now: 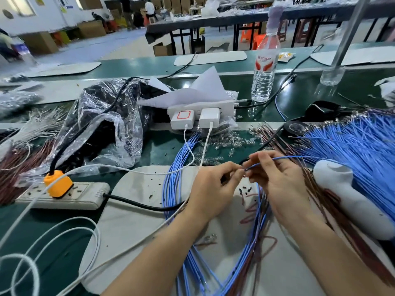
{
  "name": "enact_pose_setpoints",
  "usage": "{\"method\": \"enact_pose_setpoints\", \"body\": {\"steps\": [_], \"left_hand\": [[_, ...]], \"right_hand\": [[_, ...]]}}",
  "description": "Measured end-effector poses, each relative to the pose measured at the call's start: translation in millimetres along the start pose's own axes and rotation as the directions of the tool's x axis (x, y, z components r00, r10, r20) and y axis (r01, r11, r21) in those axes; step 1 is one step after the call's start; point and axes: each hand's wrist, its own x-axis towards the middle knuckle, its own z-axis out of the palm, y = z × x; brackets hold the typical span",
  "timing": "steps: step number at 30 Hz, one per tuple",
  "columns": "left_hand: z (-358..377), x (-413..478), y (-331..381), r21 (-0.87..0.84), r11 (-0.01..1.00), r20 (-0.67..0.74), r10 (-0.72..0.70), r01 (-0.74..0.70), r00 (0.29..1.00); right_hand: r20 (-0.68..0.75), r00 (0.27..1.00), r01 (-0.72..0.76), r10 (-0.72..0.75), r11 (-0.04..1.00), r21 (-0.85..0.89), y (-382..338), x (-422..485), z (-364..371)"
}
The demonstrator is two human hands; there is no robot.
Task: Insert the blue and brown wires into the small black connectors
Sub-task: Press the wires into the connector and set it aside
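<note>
My right hand (pixel 275 178) pinches a single blue wire (pixel 286 157) near its tip; the wire runs off right toward a big fan of loose blue wires (pixel 361 146). My left hand (pixel 213 184) meets it fingertip to fingertip and pinches something small and dark, mostly hidden; I cannot tell whether it is a connector. A few small black connectors (pixel 245 190) lie on the grey mat (pixel 132 210) just below my fingers. Loose brown wires (pixel 333 206) lie under my right wrist. A looped bundle of blue and brown wires (pixel 241 270) lies between my forearms.
A white power strip (pixel 64 196) with an orange plug (pixel 58 183) sits left. White chargers (pixel 201 116), a crumpled plastic bag (pixel 102 124), a water bottle (pixel 264 69) and a white handheld device (pixel 350 199) surround the mat. White cables (pixel 53 238) loop at lower left.
</note>
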Motion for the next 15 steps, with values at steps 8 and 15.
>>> {"method": "enact_pose_setpoints", "body": {"steps": [8, 15], "left_hand": [[-2.0, 1.4, 1.3, -0.402, 0.878, -0.001, -0.283, 0.259, 0.959], [2.0, 2.5, -4.0, -0.269, 0.96, -0.051, -0.1, 0.083, 0.994]], "right_hand": [[-0.109, 0.994, 0.017, -0.009, 0.997, 0.078, -3.7, 4.2, -8.2], [-0.056, 0.989, 0.142, -0.14, 0.989, 0.038, -6.0, -1.3, -4.1]]}}
